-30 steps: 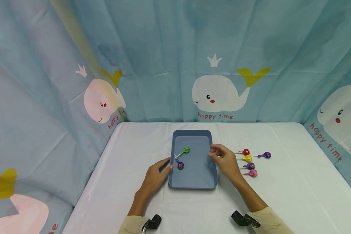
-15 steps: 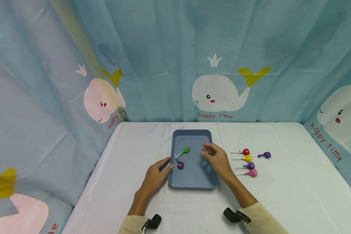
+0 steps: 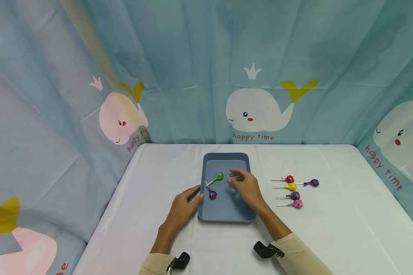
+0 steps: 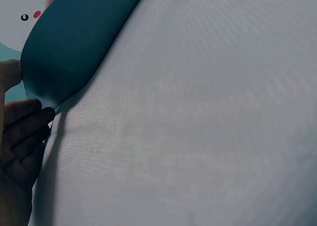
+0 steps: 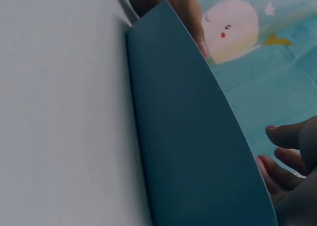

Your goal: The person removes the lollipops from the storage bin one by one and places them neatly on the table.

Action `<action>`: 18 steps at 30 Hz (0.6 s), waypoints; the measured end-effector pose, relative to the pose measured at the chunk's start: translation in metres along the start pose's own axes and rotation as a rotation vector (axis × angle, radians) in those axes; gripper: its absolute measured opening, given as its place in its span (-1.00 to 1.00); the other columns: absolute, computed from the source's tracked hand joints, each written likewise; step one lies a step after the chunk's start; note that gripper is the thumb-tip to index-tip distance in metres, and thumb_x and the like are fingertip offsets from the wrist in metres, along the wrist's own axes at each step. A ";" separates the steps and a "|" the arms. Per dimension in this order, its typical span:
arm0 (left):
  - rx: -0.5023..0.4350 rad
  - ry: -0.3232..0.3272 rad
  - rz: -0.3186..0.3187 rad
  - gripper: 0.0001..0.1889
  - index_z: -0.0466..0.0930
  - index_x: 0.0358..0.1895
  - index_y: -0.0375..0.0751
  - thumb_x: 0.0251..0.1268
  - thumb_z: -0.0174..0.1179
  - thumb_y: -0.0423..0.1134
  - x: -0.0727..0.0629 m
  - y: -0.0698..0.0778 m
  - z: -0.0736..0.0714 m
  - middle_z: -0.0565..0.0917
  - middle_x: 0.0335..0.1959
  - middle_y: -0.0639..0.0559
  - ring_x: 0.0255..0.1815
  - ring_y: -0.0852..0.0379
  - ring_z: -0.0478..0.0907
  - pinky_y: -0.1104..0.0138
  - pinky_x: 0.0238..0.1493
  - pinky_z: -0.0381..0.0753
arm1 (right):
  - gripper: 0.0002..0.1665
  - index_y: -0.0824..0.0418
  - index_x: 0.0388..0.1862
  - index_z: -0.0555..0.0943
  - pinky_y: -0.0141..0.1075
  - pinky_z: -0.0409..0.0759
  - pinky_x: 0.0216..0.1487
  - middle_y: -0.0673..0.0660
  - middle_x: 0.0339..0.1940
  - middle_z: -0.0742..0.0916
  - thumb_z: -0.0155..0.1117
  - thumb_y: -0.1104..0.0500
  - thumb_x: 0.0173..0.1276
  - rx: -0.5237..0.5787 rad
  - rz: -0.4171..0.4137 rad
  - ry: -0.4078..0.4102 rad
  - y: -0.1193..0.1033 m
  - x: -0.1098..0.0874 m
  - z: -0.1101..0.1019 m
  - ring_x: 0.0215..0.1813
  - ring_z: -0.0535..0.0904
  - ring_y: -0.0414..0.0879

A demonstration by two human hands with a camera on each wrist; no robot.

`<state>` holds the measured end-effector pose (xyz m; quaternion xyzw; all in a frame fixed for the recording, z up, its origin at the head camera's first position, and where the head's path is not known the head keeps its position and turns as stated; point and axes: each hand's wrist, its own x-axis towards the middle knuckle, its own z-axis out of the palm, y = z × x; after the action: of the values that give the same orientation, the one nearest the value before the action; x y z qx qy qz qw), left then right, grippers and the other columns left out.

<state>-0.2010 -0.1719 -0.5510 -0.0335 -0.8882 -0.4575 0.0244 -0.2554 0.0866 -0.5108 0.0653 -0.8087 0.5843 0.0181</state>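
A shallow blue-grey tray [image 3: 227, 214] lies on the white table. Inside it, toward the left, are a green lollipop [image 3: 219, 176] and a dark purple-red lollipop [image 3: 212, 194], their white sticks meeting near the left wall. My left hand [image 3: 184, 206] holds the tray's left edge, thumb at the rim and fingers along the outer wall; the left wrist view shows the fingers [image 4: 29, 114] low beside that wall. Over the tray's right half hovers my right hand [image 3: 246, 187], its fingers loosely bent and its thumb [image 5: 282, 135] apart from them, no lollipop showing between.
Right of the tray lie several lollipops with sticks pointing left: a red one [image 3: 289, 178], a yellow one [image 3: 291, 186], a pink one [image 3: 297, 204] and two purple ones [image 3: 295, 195]. A whale-print curtain [image 3: 179, 114] surrounds the table [image 3: 340, 214].
My right hand has moved left from the tray's right edge to above its inside, uncovering the sticks of the lollipops on the table. My left hand and the tray have stayed put.
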 end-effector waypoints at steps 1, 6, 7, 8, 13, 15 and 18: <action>0.000 0.001 -0.001 -0.39 0.58 0.47 0.05 0.49 0.28 0.21 0.000 0.000 0.000 0.59 0.47 -0.01 0.57 -0.17 0.43 -0.11 0.62 0.35 | -0.52 0.29 0.30 0.67 -0.31 0.81 -0.17 0.24 0.10 0.80 0.48 0.24 0.43 -0.007 0.004 0.001 0.000 0.001 0.002 0.06 0.76 0.08; 0.005 -0.004 -0.011 -0.39 0.58 0.48 0.05 0.49 0.27 0.23 -0.001 -0.001 0.000 0.59 0.47 -0.02 0.57 -0.17 0.43 -0.10 0.62 0.35 | -0.52 0.28 0.27 0.69 -0.28 0.80 -0.18 0.19 0.07 0.81 0.50 0.21 0.42 -0.038 0.018 0.013 0.002 0.003 0.011 0.05 0.75 0.05; 0.005 -0.003 -0.006 -0.38 0.58 0.48 0.04 0.49 0.27 0.22 -0.001 -0.001 0.000 0.59 0.47 -0.03 0.56 -0.18 0.43 -0.12 0.62 0.35 | -0.52 0.28 0.27 0.69 -0.27 0.81 -0.17 0.18 0.07 0.81 0.51 0.20 0.41 -0.045 0.017 0.015 0.002 0.004 0.012 0.05 0.75 0.06; 0.005 -0.005 -0.010 -0.38 0.58 0.48 0.05 0.49 0.27 0.22 -0.001 -0.001 0.000 0.58 0.47 -0.02 0.57 -0.17 0.43 -0.11 0.62 0.35 | -0.52 0.28 0.27 0.69 -0.26 0.81 -0.16 0.18 0.07 0.81 0.51 0.19 0.41 -0.051 0.017 0.015 0.002 0.004 0.014 0.05 0.75 0.05; -0.002 -0.008 -0.025 -0.38 0.57 0.49 0.08 0.48 0.28 0.23 -0.001 0.000 0.001 0.58 0.48 0.00 0.58 -0.14 0.42 -0.08 0.64 0.33 | -0.52 0.25 0.26 0.70 -0.20 0.80 -0.10 0.14 0.09 0.81 0.52 0.17 0.41 -0.069 0.037 0.022 0.002 0.006 0.017 0.08 0.75 0.04; -0.005 -0.010 -0.030 -0.38 0.57 0.49 0.09 0.47 0.29 0.22 -0.001 0.001 0.000 0.58 0.48 0.01 0.58 -0.13 0.42 -0.07 0.64 0.32 | -0.53 0.24 0.26 0.71 -0.20 0.80 -0.11 0.14 0.10 0.81 0.52 0.17 0.41 -0.065 0.048 0.023 0.002 0.007 0.017 0.09 0.76 0.04; -0.003 -0.010 -0.026 -0.39 0.58 0.48 0.08 0.48 0.29 0.21 0.000 0.002 0.000 0.58 0.48 0.01 0.58 -0.14 0.42 -0.08 0.64 0.33 | -0.53 0.25 0.26 0.70 -0.21 0.80 -0.13 0.15 0.12 0.81 0.51 0.19 0.41 -0.055 0.056 0.022 0.003 0.011 0.019 0.09 0.76 0.05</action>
<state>-0.2006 -0.1711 -0.5491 -0.0242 -0.8880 -0.4590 0.0141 -0.2653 0.0687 -0.5184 0.0359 -0.8257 0.5629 0.0124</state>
